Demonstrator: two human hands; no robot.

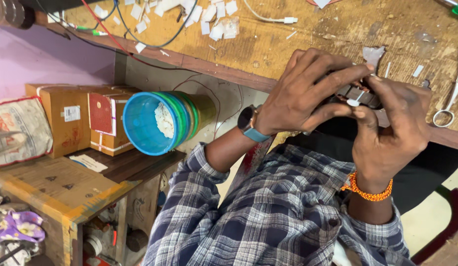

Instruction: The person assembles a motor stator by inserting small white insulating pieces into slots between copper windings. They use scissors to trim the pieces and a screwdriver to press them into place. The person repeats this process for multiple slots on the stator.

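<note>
Both my hands meet near the front edge of a worn wooden workbench (pixel 308 39). My left hand (pixel 300 96), with a blue-strapped watch on the wrist, wraps around a small dark part with copper-coloured windings (pixel 359 94). My right hand (pixel 387 128), an orange thread band at its wrist, grips the same part from the other side. The thumb and forefinger pinch a thin white strip (pixel 356 100) against it. Most of the part is hidden by my fingers.
Scraps of white paper (pixel 209 17) and wires litter the bench top. Scissors (pixel 448 106) lie at the right edge. A stack of blue and green plastic tubs (pixel 157 123) lies sideways on a low shelf beside cardboard boxes (pixel 81 116).
</note>
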